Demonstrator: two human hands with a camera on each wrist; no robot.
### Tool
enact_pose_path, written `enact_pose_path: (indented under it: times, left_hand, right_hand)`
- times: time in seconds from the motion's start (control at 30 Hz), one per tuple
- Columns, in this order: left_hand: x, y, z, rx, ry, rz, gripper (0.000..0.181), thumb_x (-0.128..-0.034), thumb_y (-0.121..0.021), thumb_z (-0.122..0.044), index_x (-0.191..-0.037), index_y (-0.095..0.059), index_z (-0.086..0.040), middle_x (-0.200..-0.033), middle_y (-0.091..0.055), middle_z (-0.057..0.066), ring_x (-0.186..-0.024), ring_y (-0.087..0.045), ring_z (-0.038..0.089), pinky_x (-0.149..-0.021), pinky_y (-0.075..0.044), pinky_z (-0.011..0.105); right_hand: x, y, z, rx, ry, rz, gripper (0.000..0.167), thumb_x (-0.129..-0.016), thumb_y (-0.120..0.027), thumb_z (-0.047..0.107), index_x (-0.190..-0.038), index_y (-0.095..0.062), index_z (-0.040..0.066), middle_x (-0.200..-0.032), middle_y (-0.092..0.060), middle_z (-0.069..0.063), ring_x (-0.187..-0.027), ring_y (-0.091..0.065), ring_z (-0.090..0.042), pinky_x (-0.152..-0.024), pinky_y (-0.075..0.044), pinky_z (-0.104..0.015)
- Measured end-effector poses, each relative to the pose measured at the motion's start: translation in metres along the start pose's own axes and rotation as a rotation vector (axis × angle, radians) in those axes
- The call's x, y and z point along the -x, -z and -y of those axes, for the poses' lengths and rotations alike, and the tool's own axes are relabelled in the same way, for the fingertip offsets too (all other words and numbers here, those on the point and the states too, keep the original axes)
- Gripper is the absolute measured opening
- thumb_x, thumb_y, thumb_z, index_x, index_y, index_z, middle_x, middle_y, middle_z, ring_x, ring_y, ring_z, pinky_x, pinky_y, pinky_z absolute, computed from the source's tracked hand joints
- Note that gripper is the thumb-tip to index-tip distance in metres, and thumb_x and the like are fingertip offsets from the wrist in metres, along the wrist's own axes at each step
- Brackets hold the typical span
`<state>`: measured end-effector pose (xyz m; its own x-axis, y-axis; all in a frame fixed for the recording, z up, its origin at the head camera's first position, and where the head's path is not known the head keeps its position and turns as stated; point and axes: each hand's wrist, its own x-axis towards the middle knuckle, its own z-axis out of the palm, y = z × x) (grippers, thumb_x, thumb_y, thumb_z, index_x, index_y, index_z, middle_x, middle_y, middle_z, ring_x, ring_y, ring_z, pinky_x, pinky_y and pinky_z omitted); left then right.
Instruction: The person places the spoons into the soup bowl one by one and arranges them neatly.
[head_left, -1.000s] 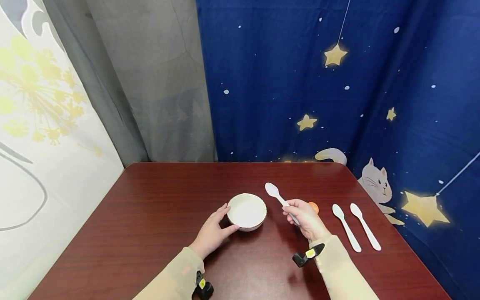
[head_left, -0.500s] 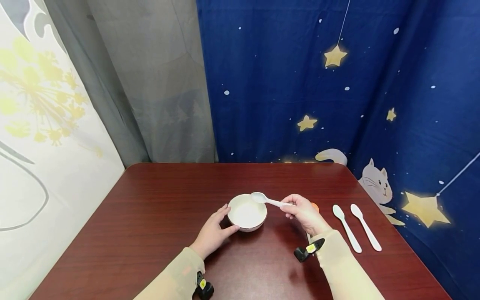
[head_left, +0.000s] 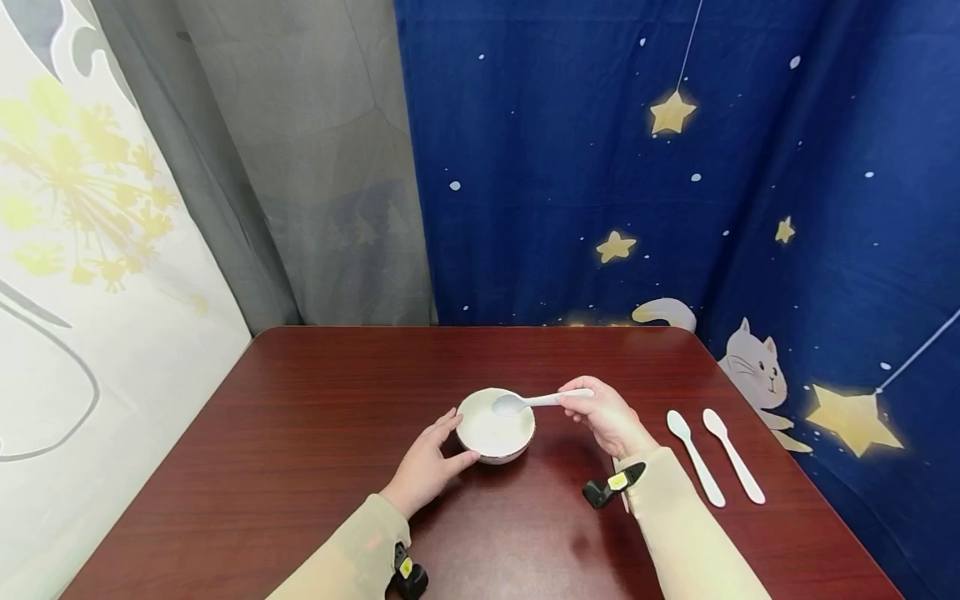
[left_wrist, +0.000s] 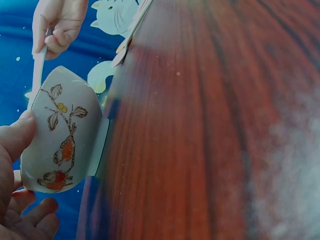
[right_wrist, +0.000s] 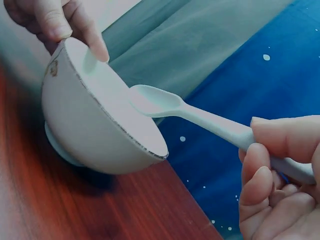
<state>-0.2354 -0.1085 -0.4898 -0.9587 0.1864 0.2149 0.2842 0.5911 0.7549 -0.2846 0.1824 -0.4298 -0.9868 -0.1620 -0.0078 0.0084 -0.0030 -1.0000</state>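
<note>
A white bowl (head_left: pixel 495 433) stands upright on the table, its outside painted with a branch, leaves and orange fruit in the left wrist view. My left hand (head_left: pixel 426 467) holds the bowl's left side at the rim with thumb and fingers. Pinched by the handle in my right hand (head_left: pixel 609 417) is a white spoon (right_wrist: pixel 215 122). Its head hangs over the bowl's opening at the right rim; whether it touches the inside I cannot tell. Nothing shows inside the bowl.
Two more white spoons (head_left: pixel 696 458) lie side by side at the table's right. A pale strip (head_left: pixel 626 500) shows beside my right sleeve, mostly hidden. Curtains hang behind the brown table (head_left: pixel 337 375).
My right hand has turned the spoon leftward and brought its head from beyond the bowl's right side to over the opening. The left hand and bowl have stayed in place.
</note>
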Motion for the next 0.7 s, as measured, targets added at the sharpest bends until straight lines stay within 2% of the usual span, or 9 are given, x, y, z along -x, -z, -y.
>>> enact_pose_path:
  times: [0.17,0.37,0.5,0.6,0.7]
  left_hand:
    - [0.000,0.000,-0.001,-0.001,0.001,0.004,0.074,-0.0824,-0.074,-0.043,-0.141,-0.049,-0.006,-0.151,-0.038,0.011,-0.137,-0.035,0.030,-0.109,-0.033,0.049]
    - [0.000,0.001,-0.001,0.000,-0.007,0.000,0.074,-0.0822,-0.075,-0.042,-0.141,-0.049,-0.006,-0.150,-0.039,0.012,-0.137,-0.036,0.030,-0.109,-0.033,0.049]
    - [-0.001,0.001,-0.001,0.009,-0.007,0.000,0.074,-0.0820,-0.075,-0.042,-0.141,-0.049,-0.006,-0.150,-0.039,0.012,-0.137,-0.036,0.030,-0.109,-0.033,0.049]
    - [0.000,0.001,-0.001,0.007,-0.002,0.000,0.073,-0.0820,-0.075,-0.041,-0.141,-0.049,-0.006,-0.150,-0.039,0.011,-0.137,-0.036,0.030,-0.109,-0.033,0.049]
    - [0.000,0.001,-0.001,0.000,-0.001,0.000,0.074,-0.0820,-0.075,-0.042,-0.141,-0.049,-0.006,-0.150,-0.039,0.010,-0.137,-0.036,0.030,-0.109,-0.033,0.049]
  right_hand:
    - [-0.007,-0.004,0.003,-0.042,0.004,-0.007,0.030,-0.088,-0.062,-0.002,-0.114,-0.050,-0.011,-0.078,-0.061,0.001,-0.065,-0.054,-0.009,-0.059,-0.045,-0.017]
    - [-0.014,-0.013,0.007,-0.099,0.034,0.010,0.029,-0.091,-0.057,-0.006,-0.118,-0.047,-0.008,-0.080,-0.059,0.002,-0.066,-0.055,-0.009,-0.059,-0.044,-0.016]
    - [-0.022,-0.018,0.010,-0.122,0.061,0.018,0.037,-0.091,-0.055,-0.007,-0.125,-0.041,-0.006,-0.081,-0.057,0.002,-0.067,-0.055,-0.009,-0.059,-0.044,-0.016]
    - [-0.029,-0.022,0.011,-0.122,0.072,0.008,0.039,-0.090,-0.057,-0.008,-0.125,-0.039,-0.006,-0.081,-0.058,0.001,-0.067,-0.058,-0.008,-0.059,-0.045,-0.016]
    - [-0.035,-0.025,0.010,-0.111,0.073,0.000,0.033,-0.088,-0.058,-0.009,-0.117,-0.041,-0.005,-0.078,-0.060,0.000,-0.067,-0.060,-0.009,-0.060,-0.047,-0.017]
